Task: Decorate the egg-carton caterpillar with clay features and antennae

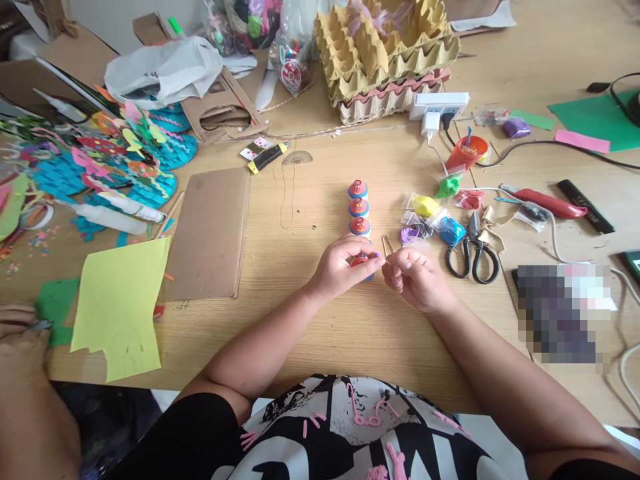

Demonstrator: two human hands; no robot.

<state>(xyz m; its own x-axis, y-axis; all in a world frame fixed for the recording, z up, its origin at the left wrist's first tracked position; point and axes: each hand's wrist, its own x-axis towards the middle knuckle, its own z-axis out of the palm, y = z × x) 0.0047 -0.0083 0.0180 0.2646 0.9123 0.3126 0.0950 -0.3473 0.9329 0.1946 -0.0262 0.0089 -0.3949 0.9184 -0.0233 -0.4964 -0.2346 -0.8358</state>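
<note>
My left hand (pixel 345 267) is closed in a pinch, with a tiny purple bit of clay (pixel 377 255) at its fingertips. Close beside it, my right hand (pixel 417 277) is closed around thin wooden toothpicks (pixel 389 243), their ends sticking up past the fingers. The fingertips of both hands nearly meet. Beyond them stands a row of small blue-and-red clay figures (pixel 359 207) with yellow markings. Another figure of the row is partly hidden behind my left hand. An opened packet of purple clay (pixel 410 235) lies just past my right hand.
Black-handled scissors (pixel 473 253), blue clay (pixel 451 231) and yellow clay (pixel 424 205) lie to the right. An orange cup (pixel 466 155) stands near a power strip (pixel 440 103). Cardboard (pixel 209 233) and yellow paper (pixel 123 307) lie left, near another person's hand (pixel 23 340). Egg trays (pixel 387 60) are stacked behind.
</note>
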